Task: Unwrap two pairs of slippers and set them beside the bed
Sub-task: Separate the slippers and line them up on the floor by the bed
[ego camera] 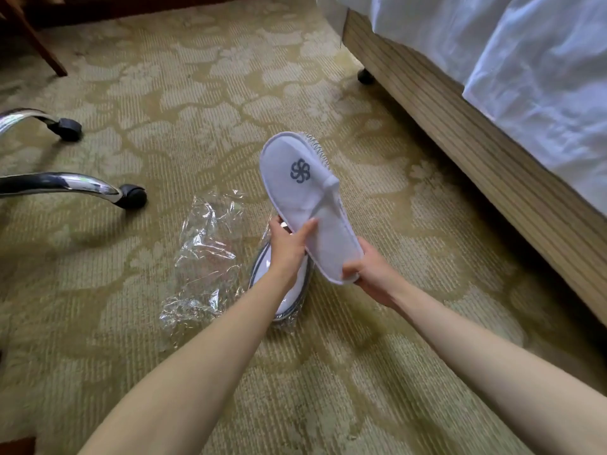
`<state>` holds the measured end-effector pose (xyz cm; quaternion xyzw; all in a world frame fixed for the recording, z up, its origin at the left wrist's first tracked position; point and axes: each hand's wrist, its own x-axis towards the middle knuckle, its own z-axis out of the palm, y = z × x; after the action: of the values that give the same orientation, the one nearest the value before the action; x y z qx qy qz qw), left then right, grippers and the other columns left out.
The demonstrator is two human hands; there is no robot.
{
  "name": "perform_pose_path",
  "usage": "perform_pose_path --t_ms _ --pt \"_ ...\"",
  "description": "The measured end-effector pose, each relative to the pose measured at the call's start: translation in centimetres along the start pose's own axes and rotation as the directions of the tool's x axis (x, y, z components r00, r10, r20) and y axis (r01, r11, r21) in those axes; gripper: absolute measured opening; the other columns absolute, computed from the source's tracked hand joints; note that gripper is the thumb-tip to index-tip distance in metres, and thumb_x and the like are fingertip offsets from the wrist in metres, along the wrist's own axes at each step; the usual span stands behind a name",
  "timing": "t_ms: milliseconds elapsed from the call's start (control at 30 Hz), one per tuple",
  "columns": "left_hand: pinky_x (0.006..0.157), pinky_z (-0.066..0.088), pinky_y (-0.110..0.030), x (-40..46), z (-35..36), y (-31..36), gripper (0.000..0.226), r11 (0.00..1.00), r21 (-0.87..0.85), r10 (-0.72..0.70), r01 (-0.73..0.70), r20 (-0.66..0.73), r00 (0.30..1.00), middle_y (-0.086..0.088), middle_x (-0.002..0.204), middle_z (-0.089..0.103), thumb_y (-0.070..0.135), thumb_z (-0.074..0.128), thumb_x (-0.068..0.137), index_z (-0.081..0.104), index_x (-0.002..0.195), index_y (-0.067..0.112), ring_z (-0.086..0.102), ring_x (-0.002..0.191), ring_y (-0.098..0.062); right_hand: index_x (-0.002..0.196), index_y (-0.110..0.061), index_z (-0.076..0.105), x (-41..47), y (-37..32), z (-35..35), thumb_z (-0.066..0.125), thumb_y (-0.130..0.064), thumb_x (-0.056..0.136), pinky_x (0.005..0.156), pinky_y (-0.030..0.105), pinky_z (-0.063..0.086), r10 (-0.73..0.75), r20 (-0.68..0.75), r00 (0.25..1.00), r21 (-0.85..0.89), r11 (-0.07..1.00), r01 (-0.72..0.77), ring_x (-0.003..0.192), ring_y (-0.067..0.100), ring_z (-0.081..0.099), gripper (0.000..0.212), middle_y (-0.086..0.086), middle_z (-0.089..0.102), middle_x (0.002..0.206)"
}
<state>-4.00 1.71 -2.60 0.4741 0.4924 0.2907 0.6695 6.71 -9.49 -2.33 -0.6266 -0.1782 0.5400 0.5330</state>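
Slippers (308, 205), a white stacked pair with a dark flower emblem, are held tilted in the air, toe end away from the person. Both bare forearms reach forward: the right hand (372, 272) pinches the heel end, and the left hand (289, 246) grips the side edge, thumb on top. Under the left wrist a second wrapped pair (262, 274) lies on the patterned carpet (184, 103), with an empty clear wrapper (207, 254) beside it. Beyond and to the right of the wrapper stands the bed (460, 103); chrome chair legs (65, 185) lie to its left.
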Motion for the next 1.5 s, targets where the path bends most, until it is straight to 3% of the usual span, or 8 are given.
perform_pose_path --t_ms 133,233,400,633,900,1067,1333,1500 --pt "0.057 0.059 -0.031 0.3 0.9 -0.4 0.044 0.994 -0.100 -0.048 0.054 0.055 0.997 -0.007 0.112 0.064 0.018 0.070 0.085 0.040 0.116 0.009 0.069 0.088 -0.019 0.113 0.000 0.047 -0.8 -0.3 -1.8 0.060 0.000 0.052 0.066 0.033 0.046 -0.053 -0.023 0.998 -0.117 0.992 0.050 0.087 0.025 0.056 0.062 0.016 0.057 0.100" --pt "0.064 0.057 -0.036 0.5 1.5 -0.6 0.052 0.993 -0.091 -0.067 0.077 0.108 0.992 -0.016 0.115 0.066 0.020 0.068 0.087 0.040 0.126 0.000 0.068 0.093 -0.029 0.124 0.000 0.047 -1.2 -0.1 -2.9 0.074 -0.011 0.072 0.075 0.030 0.052 -0.039 0.048 0.998 0.028 0.999 0.037 0.098 0.025 0.062 0.060 0.016 0.063 0.116" --pt "0.051 0.054 -0.022 0.2 2.6 -1.5 0.030 0.994 0.005 -0.104 0.107 0.299 0.949 -0.010 0.105 0.068 0.019 0.068 0.087 0.047 0.107 0.014 0.072 0.073 -0.014 0.114 -0.018 0.068 -1.6 -0.2 -4.3 0.035 -0.059 0.089 0.086 0.033 0.054 0.005 0.129 0.992 0.345 0.937 -0.050 0.106 0.024 0.066 0.058 0.009 0.070 0.113" --pt "0.052 0.054 -0.019 -0.6 4.6 -2.1 0.042 0.981 0.194 -0.096 0.022 0.379 0.920 -0.009 0.112 0.066 0.018 0.069 0.085 0.042 0.116 0.011 0.073 0.075 -0.008 0.126 -0.008 0.057 -0.2 -0.4 -6.1 0.045 -0.039 0.095 0.083 0.042 0.056 0.012 -0.061 0.998 0.497 0.868 0.020 0.098 0.029 0.067 0.045 0.017 0.069 0.110" --pt "0.086 0.054 -0.048 -1.2 5.4 -3.2 0.050 0.904 0.426 -0.041 -0.040 0.179 0.983 -0.011 0.122 0.057 0.029 0.070 0.084 0.041 0.117 0.006 0.060 0.107 -0.027 0.105 -0.005 0.062 -0.4 -0.2 -6.8 0.049 -0.025 0.093 0.069 0.034 0.050 -0.186 -0.572 0.799 -0.150 0.981 0.121 0.089 0.026 0.063 0.027 0.008 0.067 0.093" --pt "0.087 0.049 -0.039 -2.2 4.8 -4.9 0.047 0.812 0.579 -0.033 -0.073 0.170 0.985 -0.011 0.119 0.057 0.030 0.067 0.085 0.042 0.117 0.005 0.058 0.109 -0.031 0.150 -0.010 0.005 -1.6 2.1 -9.8 0.037 -0.006 0.094 0.105 0.045 0.033 -0.450 -0.470 0.759 -0.793 0.593 -0.139 0.135 0.030 0.031 0.064 0.010 0.025 0.153" --pt "0.085 0.050 -0.043 -3.8 4.4 -7.5 0.049 0.607 0.791 -0.071 -0.080 0.153 0.986 -0.019 0.126 0.056 0.033 0.063 0.089 0.041 0.119 0.002 0.057 0.112 -0.038 0.145 -0.012 0.016 -1.8 5.6 -10.3 0.049 -0.007 0.087 0.108 0.046 0.022 -0.153 -0.545 0.824 -0.803 0.379 -0.461 0.136 0.035 0.017 0.067 0.008 0.014 0.155" --pt "0.090 0.051 -0.046 -2.9 3.6 -8.0 0.047 0.595 0.803 -0.127 -0.031 0.132 0.983 -0.015 0.119 0.062 0.038 0.061 0.088 0.056 0.118 0.003 0.060 0.108 -0.035 0.139 -0.016 0.038 -2.1 6.0 -11.8 0.063 -0.024 0.085 0.102 0.040 0.033 -0.234 -0.448 0.863 -0.746 0.629 -0.216 0.126 0.029 0.034 0.060 0.009 0.037 0.138"
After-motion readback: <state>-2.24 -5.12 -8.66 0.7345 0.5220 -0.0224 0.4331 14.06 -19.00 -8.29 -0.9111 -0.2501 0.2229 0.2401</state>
